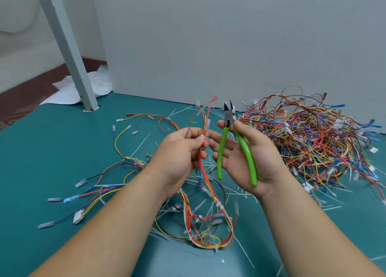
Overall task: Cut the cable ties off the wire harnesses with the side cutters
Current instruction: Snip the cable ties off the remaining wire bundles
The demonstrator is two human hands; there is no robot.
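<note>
My left hand (pixel 179 151) pinches the light, floppy harness (pixel 203 119) at its white cable tie (pixel 203 138), left of the wire pile (pixel 313 143); I'd grip close beside the tie. My right hand (pixel 267 159) holds the cutters (pixel 244 149), jaws apart.

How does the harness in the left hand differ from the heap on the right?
The thin red-and-yellow wire harness is held up, the left hand pinching it at a white cable tie; the multicoloured harness heap lies on the teal table. The held harness is a few strands; the heap is a dense tangle. Both have red and yellow wires.
</note>
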